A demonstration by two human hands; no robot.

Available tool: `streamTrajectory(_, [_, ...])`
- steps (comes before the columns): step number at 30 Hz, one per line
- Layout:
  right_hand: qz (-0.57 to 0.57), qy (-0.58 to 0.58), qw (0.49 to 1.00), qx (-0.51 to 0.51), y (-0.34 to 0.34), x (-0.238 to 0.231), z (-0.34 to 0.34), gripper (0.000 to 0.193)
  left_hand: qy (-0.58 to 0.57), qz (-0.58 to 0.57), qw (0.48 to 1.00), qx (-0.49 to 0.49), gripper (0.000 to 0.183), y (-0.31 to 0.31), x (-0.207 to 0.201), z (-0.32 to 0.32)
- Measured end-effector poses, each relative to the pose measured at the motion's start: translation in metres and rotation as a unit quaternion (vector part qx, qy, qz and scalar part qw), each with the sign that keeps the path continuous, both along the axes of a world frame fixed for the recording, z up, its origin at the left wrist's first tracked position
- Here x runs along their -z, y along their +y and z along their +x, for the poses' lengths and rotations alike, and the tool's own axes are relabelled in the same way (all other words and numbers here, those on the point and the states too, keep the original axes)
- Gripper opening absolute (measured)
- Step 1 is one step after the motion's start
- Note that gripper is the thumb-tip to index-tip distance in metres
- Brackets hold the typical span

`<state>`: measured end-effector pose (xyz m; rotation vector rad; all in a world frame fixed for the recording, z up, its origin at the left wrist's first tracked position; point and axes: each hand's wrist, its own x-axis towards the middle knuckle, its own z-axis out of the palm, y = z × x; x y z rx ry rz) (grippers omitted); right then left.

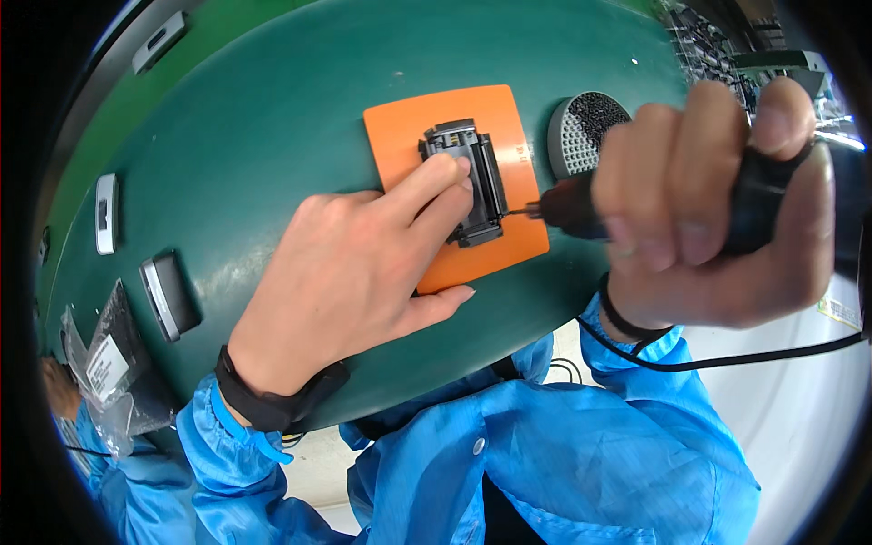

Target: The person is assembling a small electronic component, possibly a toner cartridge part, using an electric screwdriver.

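Note:
A black plastic device (490, 182) with a slotted, open-framed body lies on an orange pad (522, 236). My left hand (350, 263) holds it down, fingertips pressed on its middle and thumb resting apart on the pad's lower edge. In my right hand (708, 200) is a black powered screwdriver (574, 207), lying nearly level with its bit pointing left. The bit's tip meets or nearly meets the device's right side, near the lower corner; contact is hard to tell. A perforated round grey dish (572, 136) of small black parts, probably screws, stands just beyond the screwdriver.
The green table (300, 118) carries a black-and-silver casing (169, 295), a silver-grey piece (106, 213) and a clear bag with a white label (109, 368) at left. Another person's hand (60, 391) shows there. A black cord (727, 361) crosses by my right wrist. Racked parts (704, 45) fill the far right.

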<state>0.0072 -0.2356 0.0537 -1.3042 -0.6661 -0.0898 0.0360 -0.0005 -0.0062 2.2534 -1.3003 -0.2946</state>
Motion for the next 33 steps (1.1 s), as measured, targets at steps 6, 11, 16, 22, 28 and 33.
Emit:
streamTrajectory(6, [0.007, 0.019, 1.0, -0.012, 0.03, 0.018, -0.003, 0.03, 0.004, -0.007, 1.0, -0.004, 0.067, 0.006, 0.0, -0.002])
streamTrajectory(11, [0.019, 0.013, 1.0, 0.015, 0.037, 0.022, -0.004, 0.026, 0.002, -0.032, 0.999, 0.003, 0.066, 0.006, 0.0, -0.001])
streamTrajectory(16, [0.056, 0.017, 0.998, -0.007, 0.04, 0.027, 0.002, 0.026, -0.018, -0.05, 0.999, 0.004, 0.068, 0.006, 0.003, -0.001])
streamTrajectory(22, [0.007, 0.005, 1.0, 0.017, 0.039, 0.024, -0.001, 0.026, -0.025, -0.065, 0.998, 0.003, 0.065, 0.006, 0.003, -0.001])
streamTrajectory(28, [0.021, -0.01, 1.0, -0.01, 0.045, 0.026, 0.002, 0.022, -0.016, -0.041, 0.999, 0.011, 0.061, 0.007, 0.001, 0.001])
streamTrajectory(33, [-0.031, -0.033, 0.997, 0.057, 0.047, 0.031, -0.003, 0.018, -0.045, -0.096, 0.994, 0.006, 0.057, 0.007, 0.011, -0.001])
